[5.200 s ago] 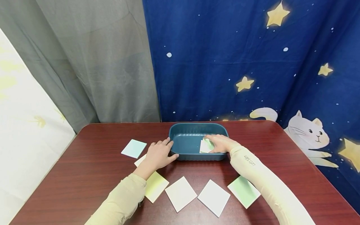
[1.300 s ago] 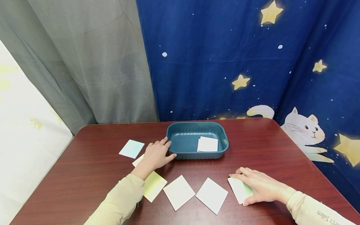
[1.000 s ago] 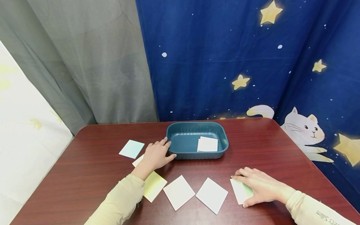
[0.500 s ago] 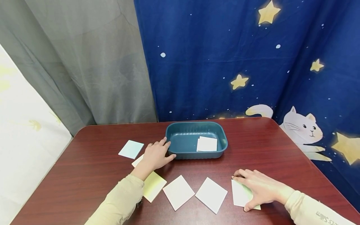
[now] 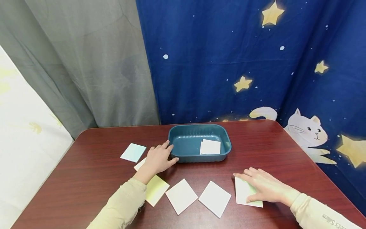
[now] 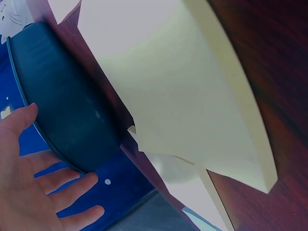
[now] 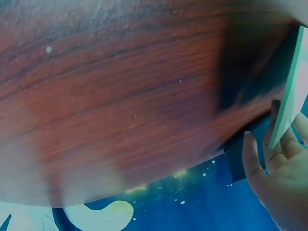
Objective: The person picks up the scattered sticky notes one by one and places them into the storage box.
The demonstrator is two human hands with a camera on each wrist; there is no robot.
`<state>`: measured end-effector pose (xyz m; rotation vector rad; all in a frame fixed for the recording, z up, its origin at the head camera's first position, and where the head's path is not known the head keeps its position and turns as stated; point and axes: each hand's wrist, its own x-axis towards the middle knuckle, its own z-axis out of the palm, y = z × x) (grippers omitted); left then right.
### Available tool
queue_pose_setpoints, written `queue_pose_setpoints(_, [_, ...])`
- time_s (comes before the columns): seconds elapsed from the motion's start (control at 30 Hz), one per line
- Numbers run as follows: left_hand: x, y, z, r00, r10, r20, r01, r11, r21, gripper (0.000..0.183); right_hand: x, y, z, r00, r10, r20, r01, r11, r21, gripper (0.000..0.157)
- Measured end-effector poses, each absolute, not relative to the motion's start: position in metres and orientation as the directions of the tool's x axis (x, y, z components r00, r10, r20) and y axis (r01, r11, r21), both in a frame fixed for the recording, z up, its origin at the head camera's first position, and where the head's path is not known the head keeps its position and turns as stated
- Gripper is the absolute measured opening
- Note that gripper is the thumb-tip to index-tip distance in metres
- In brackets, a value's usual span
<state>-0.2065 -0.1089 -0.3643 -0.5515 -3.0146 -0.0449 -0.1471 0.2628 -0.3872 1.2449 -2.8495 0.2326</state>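
Observation:
My right hand (image 5: 266, 186) grips a green-and-white sticky note pad (image 5: 243, 195) at the right of the table, fingers over its far edge and thumb on its near side. In the right wrist view this pad (image 7: 291, 91) stands tilted, its green edge raised above the wood. My left hand (image 5: 157, 159) rests with spread, relaxed fingers on the left rim of a dark teal tray (image 5: 197, 158). Inside the tray, toward the right, lie white sticky notes (image 5: 210, 147), one slightly offset over another.
A white pad (image 5: 215, 199), a cream pad (image 5: 181, 196) and a yellow pad (image 5: 155, 190) form a row at the front. Another pale pad (image 5: 139, 164) is partly behind my left hand; a light blue pad (image 5: 133, 152) lies farther left. Curtains (image 5: 200, 63) hang behind the table (image 5: 85, 171).
My right hand has left the tray, where it held a green-and-white pad, and taken the right-hand pad. That pad has since turned and shifted slightly away from me. The left hand has stayed put.

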Motion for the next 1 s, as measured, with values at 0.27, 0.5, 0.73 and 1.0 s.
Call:
queue_pose_setpoints(0.27, [-0.206,-0.109,-0.364,-0.935,0.349,0.069,0.350,0.936,0.014,0.063,-0.156,0.264,-0.384,-0.570,-0.791,0.225,-0.816,0.577,-0.041,0.048])
queue_pose_setpoints(0.5, [-0.206,-0.109,-0.363,-0.935,0.348,0.066,0.350,0.937,0.024,0.063,-0.166,0.262,-0.370,-0.458,-0.833,0.312,-0.880,0.475,-0.022,0.046])
queue_pose_setpoints(0.73, [-0.206,-0.110,-0.362,-0.934,0.350,0.068,0.352,0.935,0.030,0.063,-0.174,0.259,-0.354,-0.434,-0.837,0.334,-0.890,0.455,-0.016,0.052])
queue_pose_setpoints(1.0, [-0.206,-0.110,-0.363,-0.934,0.350,0.071,0.352,0.936,0.026,0.063,-0.188,0.251,-0.330,-0.460,-0.822,0.335,-0.870,0.492,0.012,0.049])
